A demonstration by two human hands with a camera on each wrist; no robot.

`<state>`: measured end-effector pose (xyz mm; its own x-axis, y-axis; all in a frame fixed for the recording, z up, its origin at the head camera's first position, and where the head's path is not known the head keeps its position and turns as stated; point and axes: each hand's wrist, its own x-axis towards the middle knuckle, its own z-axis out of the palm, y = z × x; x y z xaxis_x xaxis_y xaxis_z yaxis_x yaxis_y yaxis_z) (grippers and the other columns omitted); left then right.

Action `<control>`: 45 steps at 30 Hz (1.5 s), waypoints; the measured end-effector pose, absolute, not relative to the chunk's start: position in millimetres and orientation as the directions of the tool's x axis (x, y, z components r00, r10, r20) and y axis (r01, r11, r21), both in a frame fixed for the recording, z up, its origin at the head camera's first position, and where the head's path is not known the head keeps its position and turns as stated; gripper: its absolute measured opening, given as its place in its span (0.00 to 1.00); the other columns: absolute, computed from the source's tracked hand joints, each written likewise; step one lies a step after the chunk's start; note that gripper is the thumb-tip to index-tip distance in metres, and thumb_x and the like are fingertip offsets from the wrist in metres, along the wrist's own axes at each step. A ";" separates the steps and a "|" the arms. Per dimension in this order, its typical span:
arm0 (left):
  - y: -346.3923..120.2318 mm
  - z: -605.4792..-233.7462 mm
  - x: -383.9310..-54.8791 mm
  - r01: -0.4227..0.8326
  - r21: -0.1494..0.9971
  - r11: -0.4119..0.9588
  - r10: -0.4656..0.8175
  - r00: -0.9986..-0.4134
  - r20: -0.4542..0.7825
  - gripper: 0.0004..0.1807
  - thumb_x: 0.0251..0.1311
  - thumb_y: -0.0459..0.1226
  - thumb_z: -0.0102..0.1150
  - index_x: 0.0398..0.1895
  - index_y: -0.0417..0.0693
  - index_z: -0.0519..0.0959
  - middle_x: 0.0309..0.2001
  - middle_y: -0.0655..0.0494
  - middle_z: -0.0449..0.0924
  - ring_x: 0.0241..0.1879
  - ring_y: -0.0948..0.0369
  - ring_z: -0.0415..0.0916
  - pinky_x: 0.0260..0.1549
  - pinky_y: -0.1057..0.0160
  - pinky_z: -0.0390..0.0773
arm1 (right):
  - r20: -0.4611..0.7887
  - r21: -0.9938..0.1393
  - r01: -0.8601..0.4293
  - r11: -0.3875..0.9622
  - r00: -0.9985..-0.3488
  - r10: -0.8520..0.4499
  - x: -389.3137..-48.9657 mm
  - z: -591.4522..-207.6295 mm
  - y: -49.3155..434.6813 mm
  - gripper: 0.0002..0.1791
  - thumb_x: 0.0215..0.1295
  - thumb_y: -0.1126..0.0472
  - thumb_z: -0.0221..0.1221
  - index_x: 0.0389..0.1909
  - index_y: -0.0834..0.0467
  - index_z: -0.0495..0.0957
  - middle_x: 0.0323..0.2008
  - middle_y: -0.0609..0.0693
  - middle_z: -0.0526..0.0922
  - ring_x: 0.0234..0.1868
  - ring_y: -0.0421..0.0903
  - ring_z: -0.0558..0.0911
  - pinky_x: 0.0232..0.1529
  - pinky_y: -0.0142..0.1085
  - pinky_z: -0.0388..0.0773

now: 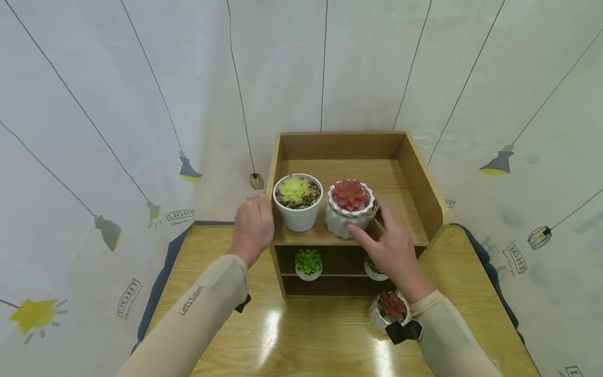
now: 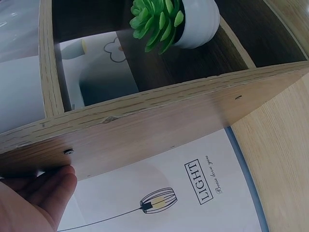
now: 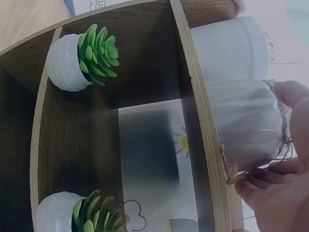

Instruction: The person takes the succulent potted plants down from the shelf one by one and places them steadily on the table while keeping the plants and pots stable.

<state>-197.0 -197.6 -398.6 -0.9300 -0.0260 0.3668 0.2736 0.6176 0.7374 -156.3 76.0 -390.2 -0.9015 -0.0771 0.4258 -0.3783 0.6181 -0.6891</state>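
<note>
A small wooden shelf [image 1: 358, 241] stands against the wall. On its top board, at the left, is a smooth white pot with a yellow-green succulent [image 1: 299, 204]. Beside it sits a ridged white pot with a red succulent [image 1: 349, 209], twine tied round it. My right hand [image 1: 391, 246] grips this ridged pot from the right, thumb in front, fingers by the twine; in the right wrist view the pot [image 3: 246, 123] is at the board's front edge. My left hand [image 1: 254, 225] holds the shelf's left side panel, its fingers [image 2: 60, 188] against the outer face.
Two small white pots with green succulents [image 1: 308, 264] [image 1: 376, 268] stand on the level below. Another pot with a red succulent [image 1: 391, 309] is on the wooden table [image 1: 311, 335], near the shelf's front right. A lamp-printed cloth [image 1: 367, 63] hangs behind.
</note>
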 end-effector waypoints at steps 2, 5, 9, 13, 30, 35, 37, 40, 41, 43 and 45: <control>-197.3 -398.2 -196.8 0.276 0.735 0.619 -0.023 -0.929 0.369 0.25 0.77 0.40 0.25 0.18 0.48 0.62 0.18 0.52 0.63 0.17 0.57 0.58 0.18 0.60 0.62 | 0.415 -0.690 -0.368 0.624 -0.907 -0.076 -158.8 -389.7 75.4 0.43 0.62 0.58 0.72 0.74 0.66 0.64 0.67 0.67 0.73 0.67 0.64 0.74 0.66 0.59 0.71; -197.3 -397.9 -196.2 0.282 0.731 0.621 -0.022 -0.926 0.376 0.25 0.77 0.39 0.25 0.18 0.48 0.62 0.18 0.52 0.63 0.17 0.57 0.58 0.18 0.60 0.62 | 0.381 -0.698 -0.340 0.631 -0.922 -0.075 -163.0 -388.0 74.7 0.44 0.63 0.56 0.72 0.75 0.64 0.63 0.68 0.66 0.72 0.68 0.63 0.73 0.68 0.60 0.68; -197.2 -398.4 -196.3 0.283 0.732 0.620 -0.024 -0.926 0.378 0.25 0.77 0.39 0.25 0.18 0.48 0.62 0.18 0.52 0.62 0.17 0.57 0.58 0.19 0.59 0.62 | 0.323 -0.715 -0.292 0.635 -0.944 -0.070 -168.2 -385.5 74.2 0.45 0.63 0.51 0.72 0.76 0.62 0.62 0.69 0.63 0.71 0.70 0.62 0.70 0.69 0.61 0.65; -197.0 -398.8 -196.7 0.277 0.734 0.621 -0.030 -0.926 0.376 0.25 0.77 0.40 0.25 0.18 0.48 0.62 0.18 0.52 0.63 0.18 0.56 0.58 0.20 0.59 0.62 | 0.275 -0.741 -0.253 0.623 -0.959 -0.062 -174.1 -383.3 72.3 0.47 0.63 0.47 0.72 0.76 0.59 0.61 0.70 0.61 0.71 0.70 0.60 0.70 0.69 0.61 0.66; -196.7 -400.2 -197.4 0.293 0.727 0.621 -0.030 -0.918 0.397 0.24 0.76 0.39 0.26 0.17 0.48 0.62 0.17 0.53 0.62 0.17 0.57 0.57 0.18 0.59 0.61 | 0.224 -0.787 -0.193 0.586 -0.974 -0.019 -184.1 -382.2 62.7 0.51 0.57 0.47 0.76 0.75 0.59 0.60 0.68 0.61 0.72 0.69 0.59 0.72 0.69 0.57 0.68; -196.1 -399.9 -197.3 0.289 0.730 0.620 -0.030 -0.921 0.389 0.25 0.76 0.39 0.26 0.17 0.48 0.62 0.18 0.52 0.62 0.18 0.57 0.58 0.19 0.59 0.61 | 0.220 -0.795 -0.182 0.579 -0.976 -0.005 -184.9 -377.6 61.5 0.51 0.54 0.49 0.77 0.73 0.61 0.62 0.66 0.62 0.73 0.67 0.59 0.73 0.68 0.57 0.69; -195.8 -399.5 -197.2 0.284 0.731 0.620 -0.032 -0.922 0.385 0.25 0.76 0.39 0.26 0.18 0.48 0.63 0.18 0.52 0.63 0.18 0.57 0.58 0.19 0.59 0.62 | 0.221 -0.787 -0.184 0.588 -0.975 -0.009 -185.9 -375.3 61.1 0.51 0.53 0.48 0.78 0.73 0.61 0.62 0.66 0.62 0.74 0.66 0.60 0.74 0.67 0.58 0.69; -195.7 -398.9 -197.0 0.279 0.734 0.620 -0.035 -0.924 0.381 0.24 0.76 0.39 0.26 0.18 0.48 0.63 0.18 0.52 0.63 0.18 0.56 0.59 0.20 0.59 0.62 | 0.217 -0.773 -0.184 0.607 -0.976 -0.018 -187.6 -371.9 60.3 0.52 0.52 0.48 0.78 0.73 0.61 0.63 0.65 0.61 0.74 0.66 0.59 0.74 0.66 0.58 0.70; -195.8 -398.7 -196.9 0.277 0.735 0.619 -0.036 -0.925 0.379 0.24 0.76 0.39 0.25 0.19 0.48 0.63 0.19 0.51 0.63 0.18 0.56 0.59 0.20 0.59 0.63 | 0.215 -0.767 -0.183 0.614 -0.976 -0.023 -188.2 -370.6 59.7 0.52 0.52 0.47 0.78 0.73 0.61 0.63 0.65 0.61 0.75 0.65 0.59 0.75 0.66 0.58 0.70; -196.0 -398.6 -196.7 0.275 0.736 0.618 -0.037 -0.925 0.377 0.24 0.77 0.39 0.26 0.19 0.48 0.63 0.19 0.51 0.63 0.19 0.56 0.59 0.20 0.59 0.63 | 0.209 -0.756 -0.182 0.629 -0.977 -0.032 -188.8 -367.8 58.1 0.52 0.52 0.47 0.78 0.73 0.61 0.63 0.65 0.61 0.75 0.65 0.59 0.75 0.65 0.59 0.71; -196.2 -398.4 -196.4 0.276 0.735 0.619 -0.039 -0.924 0.379 0.24 0.77 0.39 0.26 0.19 0.48 0.63 0.19 0.51 0.63 0.19 0.56 0.59 0.20 0.59 0.63 | 0.203 -0.739 -0.179 0.650 -0.978 -0.039 -189.5 -364.9 56.2 0.53 0.52 0.46 0.78 0.73 0.62 0.62 0.65 0.61 0.74 0.65 0.59 0.75 0.65 0.59 0.71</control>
<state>-196.4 -196.2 -398.4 -0.9245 -0.0387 0.3793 0.2757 0.6194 0.7351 -189.5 56.2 -364.9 -0.9785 -0.0387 0.2026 -0.1787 0.6499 -0.7387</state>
